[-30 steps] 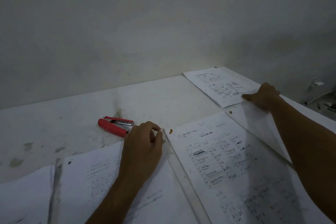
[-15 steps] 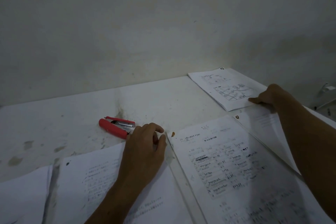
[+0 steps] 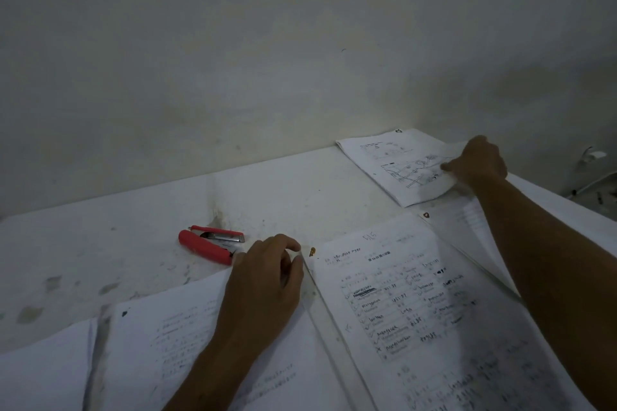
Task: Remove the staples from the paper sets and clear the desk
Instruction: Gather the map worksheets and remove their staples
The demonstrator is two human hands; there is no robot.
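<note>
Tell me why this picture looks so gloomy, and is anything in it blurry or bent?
Head view: the light is dim and flat, with no glare, so the wall looks grey. The desk edge bows from the wide lens. The right hand on the far paper set looks slightly soft; writing on the near sheet blurs towards the bottom.

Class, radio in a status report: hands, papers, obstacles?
Left hand resting on near paper set. Right hand gripping far diagram sheet. Red staple remover idle.
</note>
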